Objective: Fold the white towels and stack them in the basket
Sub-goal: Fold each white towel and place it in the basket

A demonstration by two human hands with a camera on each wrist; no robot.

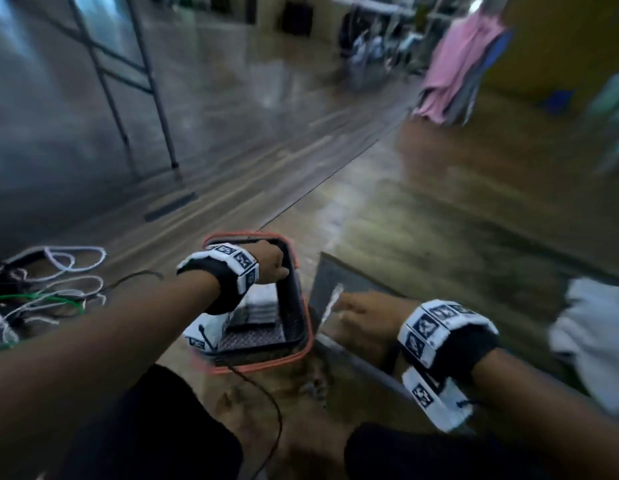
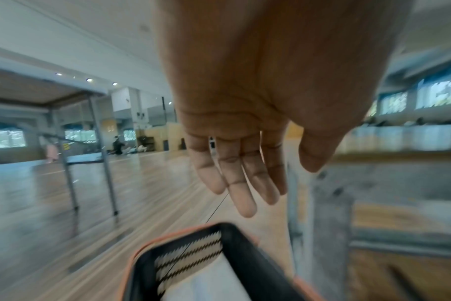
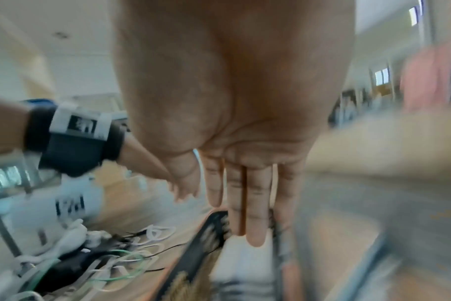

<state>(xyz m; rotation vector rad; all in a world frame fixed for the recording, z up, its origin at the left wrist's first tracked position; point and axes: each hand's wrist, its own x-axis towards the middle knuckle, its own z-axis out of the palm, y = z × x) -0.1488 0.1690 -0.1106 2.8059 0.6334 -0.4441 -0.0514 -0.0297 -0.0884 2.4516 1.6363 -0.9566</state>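
Towels of white cloth with dark woven stripes [image 1: 261, 308] are lying folded inside the black mesh basket with an orange rim [image 1: 301, 327], low and centre in the head view; in the left wrist view the stripes [image 2: 191, 258] are showing at the bottom of the frame. Another loose heap of white cloth [image 1: 592, 337] is sitting at the right edge, well apart from the basket. The left hand [image 1: 271, 263] is hovering over the basket's far side, its grip slack, with the fingers [image 2: 232, 179] hanging straight and holding nothing. The right hand [image 1: 367, 311] is reaching just right of the basket, over a grey board [image 1: 339, 275]; its grip is likewise loose, the fingers [image 3: 255, 203] extended together with nothing in them. Whether it is touching the board is unclear through the blur. Left of the basket, a tangle of white and green cords [image 1: 48, 289] is lying on the wooden floor [image 1: 439, 220]. Farther off, grey metal legs [image 1: 162, 109] are standing at upper left, and a pink cloth [image 1: 453, 67] is hanging at upper right.
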